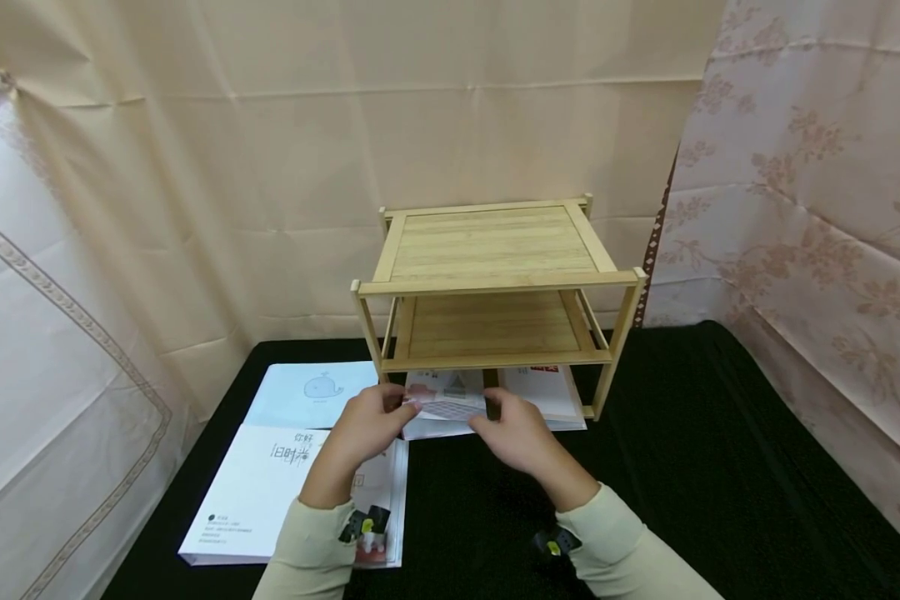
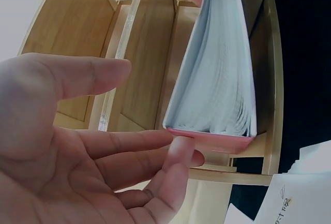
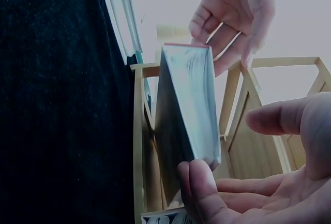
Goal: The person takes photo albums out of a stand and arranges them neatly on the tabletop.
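Observation:
Between my two hands is a thick book (image 1: 450,392) with a pale illustrated cover, at the front of the lowest level of a wooden rack (image 1: 495,254). My left hand (image 1: 367,427) touches its pink spine (image 2: 217,140) with the fingertips, the thumb standing apart from it in the left wrist view. At the opposite side my right hand (image 1: 517,433) supports the book's edge on its fingertips. In the right wrist view that thumb is also away from the book. Another white book (image 1: 543,392) with red print lies on the rack's lowest level, partly under the middle shelf.
Left of the rack, a light-blue book (image 1: 311,392) with a whale drawing and white books (image 1: 258,483) lie on the black cloth (image 1: 720,467). The rack's middle shelf (image 1: 495,325) overhangs the hands. Curtains (image 1: 285,167) stand behind and at both sides.

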